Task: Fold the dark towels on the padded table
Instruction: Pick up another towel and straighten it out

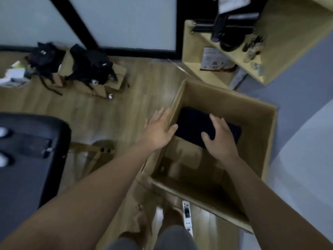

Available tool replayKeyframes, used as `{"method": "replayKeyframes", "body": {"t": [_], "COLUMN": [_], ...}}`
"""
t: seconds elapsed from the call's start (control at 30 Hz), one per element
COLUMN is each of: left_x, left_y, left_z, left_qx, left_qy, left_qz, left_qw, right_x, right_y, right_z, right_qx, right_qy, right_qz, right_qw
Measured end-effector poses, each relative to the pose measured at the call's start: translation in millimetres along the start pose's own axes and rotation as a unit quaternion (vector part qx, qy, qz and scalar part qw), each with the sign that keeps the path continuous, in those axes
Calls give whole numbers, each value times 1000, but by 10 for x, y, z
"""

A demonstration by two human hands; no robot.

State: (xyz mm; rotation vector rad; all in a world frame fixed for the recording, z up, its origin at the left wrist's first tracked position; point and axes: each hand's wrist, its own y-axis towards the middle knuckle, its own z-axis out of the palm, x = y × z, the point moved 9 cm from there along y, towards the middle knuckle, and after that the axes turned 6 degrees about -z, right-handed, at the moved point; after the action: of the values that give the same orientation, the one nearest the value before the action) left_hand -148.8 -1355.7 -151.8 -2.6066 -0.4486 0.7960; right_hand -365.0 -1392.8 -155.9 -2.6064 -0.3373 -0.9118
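The floor (111,112) was laid in pale wood planks, and dim light was reflected from it in soft patches. At the far side, frosted panels (126,20) were set in a black frame (75,26). Black bags (90,65) were piled on small boxes (119,71) (blurred) beneath them. A light wooden shelf (288,33), cluttered with dark items (232,38), was seen at the upper right, with a grey surface (297,91) beside it.

One wide-angle head view looks steeply down onto the cardboard box (225,100), centre right. Bare feet (139,219) show at bottom.
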Motion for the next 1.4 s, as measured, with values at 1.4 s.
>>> {"method": "replayKeyframes", "body": {"t": [1.4], "left_x": [4886], "left_y": [-11894], "left_z": [1625], "left_qx": [-384], "left_qy": [-208], "left_qz": [-801], "left_qw": [410], "right_x": [5934], "right_y": [-10391], "right_z": [6164], "right_qx": [517], "right_qy": [-140], "right_qz": [-799], "right_qw": [272]}}
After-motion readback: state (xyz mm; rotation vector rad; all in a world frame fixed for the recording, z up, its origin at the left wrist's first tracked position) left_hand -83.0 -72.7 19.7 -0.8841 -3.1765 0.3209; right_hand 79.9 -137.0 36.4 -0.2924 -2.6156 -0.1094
